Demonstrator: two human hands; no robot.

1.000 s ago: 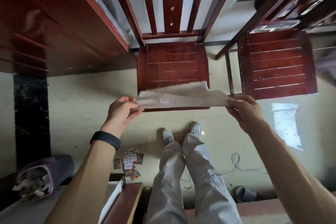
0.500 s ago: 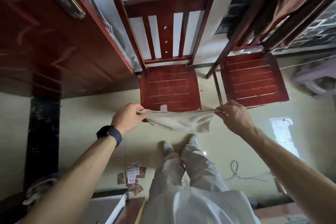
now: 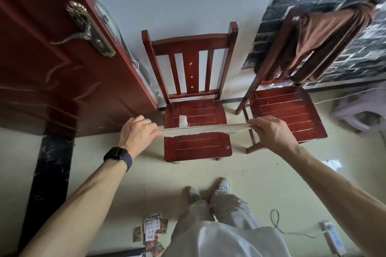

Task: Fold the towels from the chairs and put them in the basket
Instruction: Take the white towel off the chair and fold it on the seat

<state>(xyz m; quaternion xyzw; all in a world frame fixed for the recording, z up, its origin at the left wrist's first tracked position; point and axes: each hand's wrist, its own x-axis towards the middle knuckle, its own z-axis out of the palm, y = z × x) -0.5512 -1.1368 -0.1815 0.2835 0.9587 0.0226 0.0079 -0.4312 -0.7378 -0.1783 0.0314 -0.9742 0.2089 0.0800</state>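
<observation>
A beige towel (image 3: 200, 129) is stretched taut and seen edge-on as a thin band over the seat of the middle red wooden chair (image 3: 196, 146). My left hand (image 3: 137, 131) pinches its left end and my right hand (image 3: 271, 131) pinches its right end. A white tag sticks up from the towel near its left part. A brown towel (image 3: 325, 33) hangs over the backrest of the second red chair (image 3: 288, 110) at the right. No basket is in view.
A red door (image 3: 52, 69) with a brass handle stands open at the left. Playing cards (image 3: 152, 233) lie on the floor by my feet. A white cable and power strip (image 3: 332, 236) lie at the lower right. A pale plastic stool (image 3: 363, 110) stands far right.
The towel, hanging slack between my hands before, is now pulled flat and level over the chair seat. My view has tilted up, showing both chair backs and the brown towel.
</observation>
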